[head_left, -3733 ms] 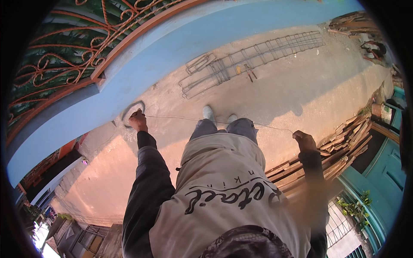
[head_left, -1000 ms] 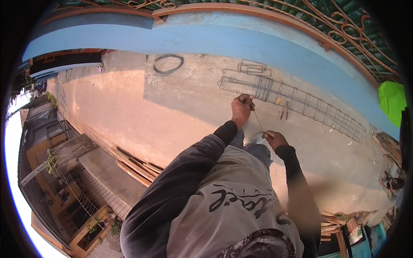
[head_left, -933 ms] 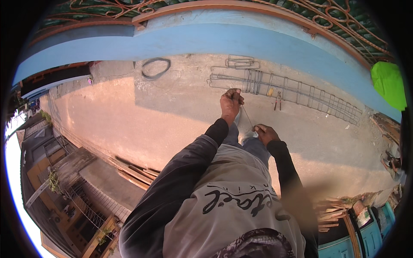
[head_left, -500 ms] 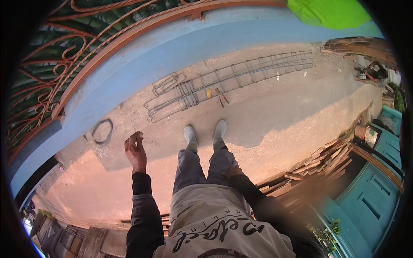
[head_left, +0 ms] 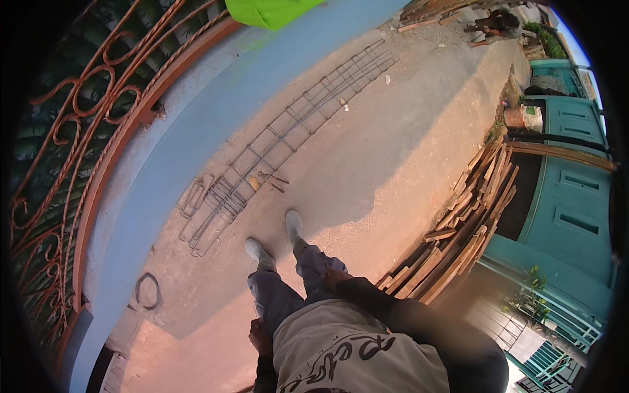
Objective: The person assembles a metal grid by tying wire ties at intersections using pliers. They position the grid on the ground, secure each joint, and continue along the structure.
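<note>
My left hand (head_left: 260,337) hangs beside my left thigh with its fingers curled in. What it holds, if anything, is too small or hidden to make out. On my right trouser leg (head_left: 317,265), my right hand (head_left: 336,278) rests loosely, fingers against the cloth. Ahead of my boots (head_left: 294,224) a long steel rebar cage (head_left: 282,136) lies on the ground, with several stirrups (head_left: 226,196) bunched at its near end. Next to it are long-handled pincers (head_left: 272,181) and a small yellow object (head_left: 253,183). A dark wire coil (head_left: 148,292) lies to the left.
A blue low wall (head_left: 177,144) topped by a rust-coloured iron grille (head_left: 108,85) runs along the left. Stacked wooden planks (head_left: 452,229) lie at the right, before a teal gate (head_left: 576,203). Another person (head_left: 495,26) crouches far off. Green cloth (head_left: 272,10) hangs at the top.
My left hand has drawn back from over the ground to beside my thigh. My view and body have turned to the right. My right hand stays on my leg.
</note>
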{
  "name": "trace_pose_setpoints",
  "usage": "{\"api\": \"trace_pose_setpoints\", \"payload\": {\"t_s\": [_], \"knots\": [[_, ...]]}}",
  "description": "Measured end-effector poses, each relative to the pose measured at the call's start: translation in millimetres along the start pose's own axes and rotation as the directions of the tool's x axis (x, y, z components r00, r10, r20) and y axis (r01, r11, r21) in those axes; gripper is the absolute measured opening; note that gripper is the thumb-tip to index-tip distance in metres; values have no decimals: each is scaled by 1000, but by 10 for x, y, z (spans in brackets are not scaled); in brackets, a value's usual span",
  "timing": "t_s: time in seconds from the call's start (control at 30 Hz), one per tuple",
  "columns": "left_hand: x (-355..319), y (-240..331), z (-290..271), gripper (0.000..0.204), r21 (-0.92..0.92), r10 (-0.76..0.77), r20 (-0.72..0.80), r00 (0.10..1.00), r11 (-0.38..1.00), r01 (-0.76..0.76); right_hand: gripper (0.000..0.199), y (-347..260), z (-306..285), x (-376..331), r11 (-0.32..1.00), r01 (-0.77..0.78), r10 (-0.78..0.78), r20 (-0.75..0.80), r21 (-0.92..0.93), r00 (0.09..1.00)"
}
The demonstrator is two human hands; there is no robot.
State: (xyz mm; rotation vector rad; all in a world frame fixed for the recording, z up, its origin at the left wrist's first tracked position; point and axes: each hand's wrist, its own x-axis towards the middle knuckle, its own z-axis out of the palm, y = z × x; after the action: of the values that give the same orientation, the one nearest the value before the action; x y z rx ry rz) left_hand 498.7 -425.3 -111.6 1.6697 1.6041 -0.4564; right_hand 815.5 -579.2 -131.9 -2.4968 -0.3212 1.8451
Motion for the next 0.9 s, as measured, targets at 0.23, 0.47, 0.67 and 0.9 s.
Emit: {"api": "trace_pose_setpoints", "payload": {"t_s": [0.23, 0.47, 0.67, 0.9], "knots": [[-449, 140, -752, 31, -288, -112, 350, 930, 932, 221, 42, 541, 144, -69, 967, 184, -155, 168, -178, 974], [261, 484, -821, 18, -149, 24, 572, 820, 986, 76, 33, -6, -211, -170, 844, 413, -266, 403, -341, 876], [2313, 1676, -448, 15, -902, 309, 219, 925, 425, 71, 43, -1832, -29, 974, 672, 704, -682, -178, 231, 709], [3753, 2385, 720, 28, -984, 230, 120, 966, 156, 85, 33, -2494, -79, 2581, 753, 430, -342, -262, 499, 903]]}}
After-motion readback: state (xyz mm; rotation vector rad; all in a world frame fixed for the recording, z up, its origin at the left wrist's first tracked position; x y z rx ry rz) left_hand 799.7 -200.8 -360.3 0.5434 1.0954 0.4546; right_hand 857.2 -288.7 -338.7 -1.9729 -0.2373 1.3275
